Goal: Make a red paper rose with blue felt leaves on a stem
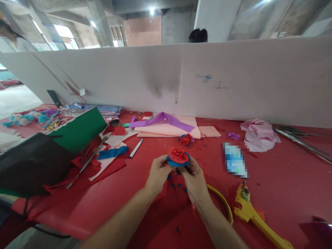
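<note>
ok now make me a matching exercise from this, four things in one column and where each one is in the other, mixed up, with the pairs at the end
Things
1. larger red-and-blue paper flower
2. purple folded strip
3. slim white pen with a dark end
4. yellow plastic glue gun

Places
a. lying across the flat peach sheets
b. to the right of the right hand
c. held up in both hands
d. just right of the crumpled bright blue scrap

Pairs: 1-c, 2-a, 3-d, 4-b

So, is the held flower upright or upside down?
Upright: the flower has its red petals on top, the blue layer below, with the left hand and right hand at either side.
</note>
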A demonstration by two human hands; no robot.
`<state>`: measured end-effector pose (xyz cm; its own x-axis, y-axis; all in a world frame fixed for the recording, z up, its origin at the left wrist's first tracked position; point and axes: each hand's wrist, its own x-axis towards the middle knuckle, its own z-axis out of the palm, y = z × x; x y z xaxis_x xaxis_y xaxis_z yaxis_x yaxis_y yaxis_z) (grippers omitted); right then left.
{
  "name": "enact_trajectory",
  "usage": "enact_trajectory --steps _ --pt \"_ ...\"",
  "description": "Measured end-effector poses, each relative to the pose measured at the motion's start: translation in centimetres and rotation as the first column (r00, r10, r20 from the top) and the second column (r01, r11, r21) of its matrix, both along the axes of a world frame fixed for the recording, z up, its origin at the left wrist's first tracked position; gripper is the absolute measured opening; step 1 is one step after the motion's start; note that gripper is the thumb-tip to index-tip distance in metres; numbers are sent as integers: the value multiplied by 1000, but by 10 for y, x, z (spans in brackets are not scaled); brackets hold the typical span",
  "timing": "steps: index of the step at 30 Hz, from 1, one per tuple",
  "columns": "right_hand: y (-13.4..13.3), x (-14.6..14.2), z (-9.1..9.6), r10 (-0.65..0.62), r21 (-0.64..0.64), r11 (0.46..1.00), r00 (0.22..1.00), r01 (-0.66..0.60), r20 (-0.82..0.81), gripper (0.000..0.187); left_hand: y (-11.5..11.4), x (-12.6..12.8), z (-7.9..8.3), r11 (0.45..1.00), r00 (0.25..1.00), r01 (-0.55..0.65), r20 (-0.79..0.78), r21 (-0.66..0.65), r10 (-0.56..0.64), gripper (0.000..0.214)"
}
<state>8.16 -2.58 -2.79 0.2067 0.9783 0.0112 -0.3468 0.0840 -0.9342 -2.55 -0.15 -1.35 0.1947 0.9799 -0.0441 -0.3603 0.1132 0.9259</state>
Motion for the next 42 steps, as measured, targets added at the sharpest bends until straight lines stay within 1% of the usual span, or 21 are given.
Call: enact_trajectory --steps 4,9,11,13,15,17,20,23,25,28,31,33,36,39,42 --pt "0 1 -4 2 34 999 1000 -3 13 25 2 -3 -5 999 999 -16 -48 51 18 12" --pt "1 4 -7 -23 151 988 996 11 82 27 5 -9 -8 982 992 -2 -125 188 26 11" --pt "1 4 -8 -39 185 983 993 18 109 27 5 -11 -7 973 989 -3 -144 232 37 14" --pt "1 4 -8 -36 198 980 992 12 119 27 6 -12 -7 966 989 -1 -142 259 40 16" --pt "1 4 -7 -14 189 982 993 -8 118 25 6 -13 -7 963 990 0 -139 269 39 13" --pt "0 4 -7 9 169 985 993 -29 115 24 7 -14 -7 964 989 -3 -143 266 42 10" --pt "-2 4 -5 24 131 991 995 -37 96 26 7 -15 -5 972 990 -27 -131 234 59 12" --pt "-4 6 -2 23 91 995 999 -27 41 28 7 -14 -3 977 992 -50 -103 206 73 11" --pt "-5 8 0 28 74 997 1000 -26 -13 24 7 -13 -3 980 994 -54 -80 193 70 9" --pt "-5 13 4 42 49 998 990 -36 -134 16 8 -12 -5 991 997 -20 -70 134 30 11" --pt "-3 17 9 80 6 997 974 -81 -214 15 8 -12 -8 996 994 58 -100 66 -51 17" --pt "-2 18 10 95 -9 995 976 -98 -198 15 8 -12 -10 992 990 100 -111 74 -91 18" --pt "-1 18 10 60 -5 998 986 -62 -155 16 8 -13 -10 988 987 121 -113 94 -110 19" --pt "-1 17 10 17 -3 1000 990 -18 -141 17 9 -13 -11 994 992 90 -90 60 -84 20" --pt "-2 17 11 25 3 1000 989 -25 -148 14 10 -12 -11 997 997 52 -63 54 -49 19"
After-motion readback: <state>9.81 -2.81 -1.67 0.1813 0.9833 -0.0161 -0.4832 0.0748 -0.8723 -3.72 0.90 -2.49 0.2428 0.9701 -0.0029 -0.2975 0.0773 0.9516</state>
